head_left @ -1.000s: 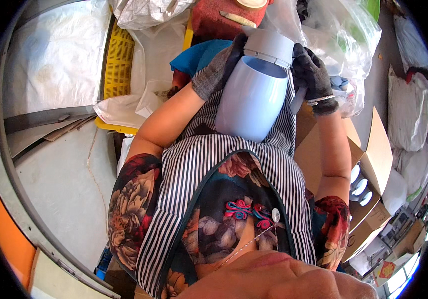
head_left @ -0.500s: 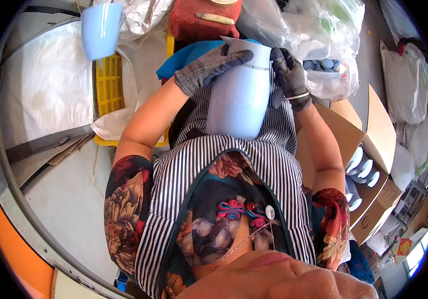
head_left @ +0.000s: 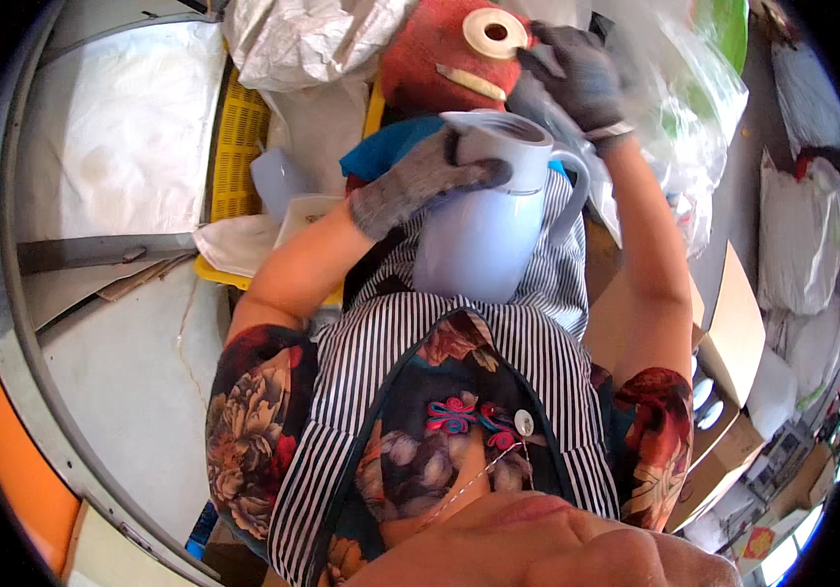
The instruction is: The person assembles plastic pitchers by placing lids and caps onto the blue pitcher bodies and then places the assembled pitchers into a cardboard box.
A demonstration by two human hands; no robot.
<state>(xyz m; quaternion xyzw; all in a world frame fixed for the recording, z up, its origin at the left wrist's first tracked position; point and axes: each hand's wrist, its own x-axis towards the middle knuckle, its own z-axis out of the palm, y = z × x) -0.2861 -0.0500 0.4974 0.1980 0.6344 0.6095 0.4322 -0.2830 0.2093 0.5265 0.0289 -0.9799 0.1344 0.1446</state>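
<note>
A pale blue plastic jug (head_left: 483, 230) with a white rim and a side handle rests upright against my striped apron. My left hand (head_left: 420, 181), in a grey knit glove, grips the jug near its rim. My right hand (head_left: 576, 73), in a dark grey glove, is raised above the jug's open mouth with its fingers bent; it touches clear plastic wrap there. Whether it pinches the wrap I cannot tell.
A red sack (head_left: 439, 59) with a tape roll (head_left: 495, 32) on it lies ahead. A yellow crate (head_left: 239, 147) and white sacks (head_left: 107, 127) sit to the left. Cardboard boxes (head_left: 723, 333) holding more pale jugs stand to the right. Clear plastic bags (head_left: 684, 108) are at the upper right.
The jug has dropped lower against my apron and its mouth is now uncovered. My right hand has lifted off the jug's top and risen above it. The view has shifted.
</note>
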